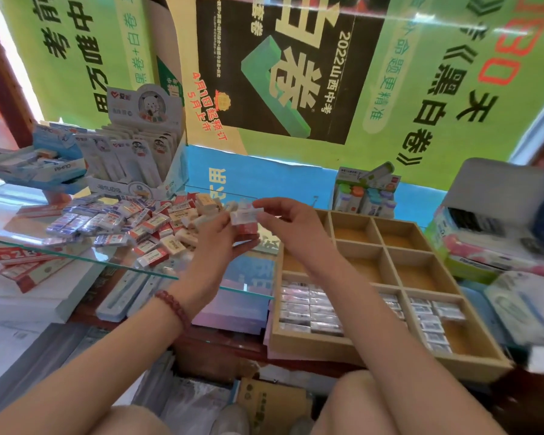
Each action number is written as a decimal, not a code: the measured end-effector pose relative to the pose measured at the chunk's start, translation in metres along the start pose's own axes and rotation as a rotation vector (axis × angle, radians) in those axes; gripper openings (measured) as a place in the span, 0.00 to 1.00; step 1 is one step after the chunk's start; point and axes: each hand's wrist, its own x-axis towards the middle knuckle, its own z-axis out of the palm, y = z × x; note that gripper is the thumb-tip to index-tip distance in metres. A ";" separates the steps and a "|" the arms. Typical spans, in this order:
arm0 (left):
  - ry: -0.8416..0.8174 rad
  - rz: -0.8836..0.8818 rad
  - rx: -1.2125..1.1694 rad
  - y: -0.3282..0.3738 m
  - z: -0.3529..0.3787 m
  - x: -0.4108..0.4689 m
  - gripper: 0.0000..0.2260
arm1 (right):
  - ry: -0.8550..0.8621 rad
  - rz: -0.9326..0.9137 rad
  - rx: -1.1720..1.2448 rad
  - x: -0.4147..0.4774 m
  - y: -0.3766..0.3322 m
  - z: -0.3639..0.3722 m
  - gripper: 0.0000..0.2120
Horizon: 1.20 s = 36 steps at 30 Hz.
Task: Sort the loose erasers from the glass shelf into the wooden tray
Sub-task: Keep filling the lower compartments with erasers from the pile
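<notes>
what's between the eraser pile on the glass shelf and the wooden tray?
In the head view, both hands: the left hand and right hand together hold a small stack of erasers above the gap between eraser pile and wooden tray.

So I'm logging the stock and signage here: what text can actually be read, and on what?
"2022山西中考": black poster behind the shelf.
"4月1日起预订 5月上市": red print beside it.
"黑白卷": green poster.
"AIHAO": blue display box.
Erasers, wooden tray contents: print too small and blurred.
</notes>
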 end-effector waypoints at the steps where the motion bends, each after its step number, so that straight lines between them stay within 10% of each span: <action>1: 0.002 -0.008 -0.048 0.003 0.008 0.001 0.11 | 0.024 -0.026 -0.056 -0.003 0.000 -0.002 0.06; 5: -0.043 -0.121 -0.327 0.015 0.044 -0.006 0.18 | 0.078 -0.091 -0.196 -0.015 0.000 -0.026 0.06; 12: -0.108 0.135 0.289 0.009 0.119 -0.023 0.04 | 0.126 -0.136 -0.553 -0.058 0.008 -0.106 0.12; 26: -0.872 0.019 0.475 -0.024 0.233 -0.066 0.22 | 0.101 0.233 -0.805 -0.145 0.038 -0.233 0.19; 36: -0.989 0.527 1.004 -0.034 0.223 -0.053 0.26 | 0.025 0.542 -1.069 -0.149 0.041 -0.229 0.16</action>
